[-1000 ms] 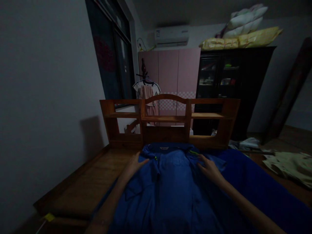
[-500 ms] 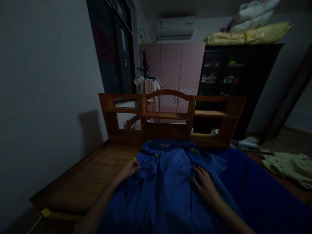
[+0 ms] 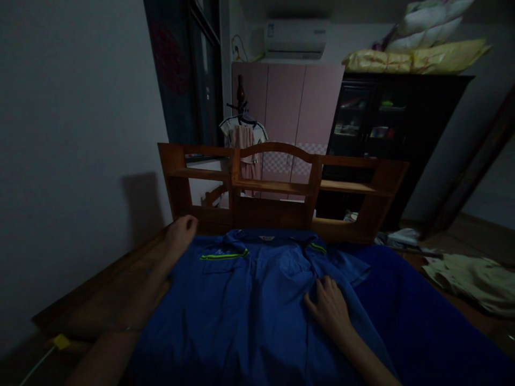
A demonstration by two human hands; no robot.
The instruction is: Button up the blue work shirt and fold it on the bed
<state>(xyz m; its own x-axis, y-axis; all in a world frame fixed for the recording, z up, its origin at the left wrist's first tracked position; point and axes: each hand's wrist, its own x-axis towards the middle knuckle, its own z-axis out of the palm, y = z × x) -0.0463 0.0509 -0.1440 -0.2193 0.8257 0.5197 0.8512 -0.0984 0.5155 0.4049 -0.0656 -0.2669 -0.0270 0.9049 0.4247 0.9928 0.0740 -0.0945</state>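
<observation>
Before a brown wooden shelved headboard [image 3: 271, 214], a blue, green-striped cloth shirt [image 3: 277, 316] is laid out; flattening is judged the current step. Its front is touched by the loosely spread right hand [image 3: 330, 310]; the left hand [image 3: 180, 237] is curled, any pinch untellable. Smoothing is likely called for next.

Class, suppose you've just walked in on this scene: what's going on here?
A person is handling a blue shirt, spread out with its collar towards a wooden shelf unit. The right hand is on the cloth, fingers loosely open. The left hand is raised by the opposite shoulder, fingers curled; whether it grips the fabric is unclear.
</observation>
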